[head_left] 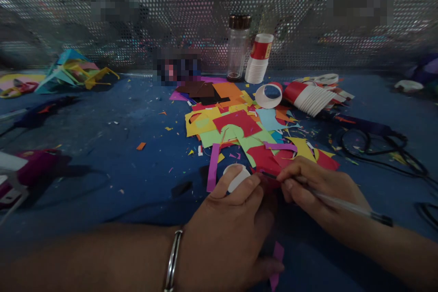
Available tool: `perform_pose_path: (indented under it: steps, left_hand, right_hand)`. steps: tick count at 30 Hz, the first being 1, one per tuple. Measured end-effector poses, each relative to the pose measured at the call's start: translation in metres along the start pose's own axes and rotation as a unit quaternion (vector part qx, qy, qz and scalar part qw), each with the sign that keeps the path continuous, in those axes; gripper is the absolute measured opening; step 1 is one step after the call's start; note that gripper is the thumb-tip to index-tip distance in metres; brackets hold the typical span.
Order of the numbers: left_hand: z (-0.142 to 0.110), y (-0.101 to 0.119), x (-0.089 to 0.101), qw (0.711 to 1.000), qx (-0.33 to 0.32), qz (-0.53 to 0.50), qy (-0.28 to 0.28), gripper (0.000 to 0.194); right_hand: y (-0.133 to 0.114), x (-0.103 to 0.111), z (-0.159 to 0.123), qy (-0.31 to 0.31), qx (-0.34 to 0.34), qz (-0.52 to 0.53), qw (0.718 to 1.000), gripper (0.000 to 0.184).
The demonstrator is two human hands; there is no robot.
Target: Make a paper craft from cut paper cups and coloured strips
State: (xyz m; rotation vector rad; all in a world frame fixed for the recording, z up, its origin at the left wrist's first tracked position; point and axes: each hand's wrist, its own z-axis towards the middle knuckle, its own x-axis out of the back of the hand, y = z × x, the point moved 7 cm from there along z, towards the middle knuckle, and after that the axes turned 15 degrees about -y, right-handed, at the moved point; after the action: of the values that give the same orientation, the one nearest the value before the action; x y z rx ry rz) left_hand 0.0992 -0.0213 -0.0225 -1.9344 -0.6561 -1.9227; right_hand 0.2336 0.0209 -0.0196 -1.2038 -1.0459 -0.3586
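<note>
My left hand (232, 223), wearing a silver bracelet, bends its fingers over a white round piece (239, 178) on the blue table and holds it down. Most of that piece is hidden under the fingers, so I cannot tell whether it is a flat disc or a cup's base. My right hand (318, 191) is closed round a pen (342, 203) with a clear barrel, its tip near red paper (263, 157) just right of my left fingers. One purple paper strip (212, 169) lies left of the white piece; another purple strip (276, 264) shows by my left thumb.
Coloured paper sheets and scraps (236, 121) spread ahead. Behind stand a glass jar (237, 48) and stacked paper cups (259, 59); more cups (308, 96) lie right. A glue gun (369, 125) with cable is at right. Scissors (20, 87) lie far left. A perforated metal screen (191, 23) closes the back.
</note>
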Motion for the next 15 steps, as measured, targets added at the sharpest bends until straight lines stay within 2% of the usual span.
perform_pose_path:
  steps: [3,15]
  left_hand:
    - [-0.0008,0.0006,-0.0002,1.0,0.002,0.008,0.004,0.072]
    - [-0.0005,-0.0002,-0.0013,1.0,0.002,0.012,0.002,0.071]
  right_hand:
    - [-0.0015,0.0021,-0.002,0.019,-0.018,-0.003,1.0,0.021]
    - [-0.0004,0.0039,-0.0054,0.026,-0.042,-0.003,0.999,0.022]
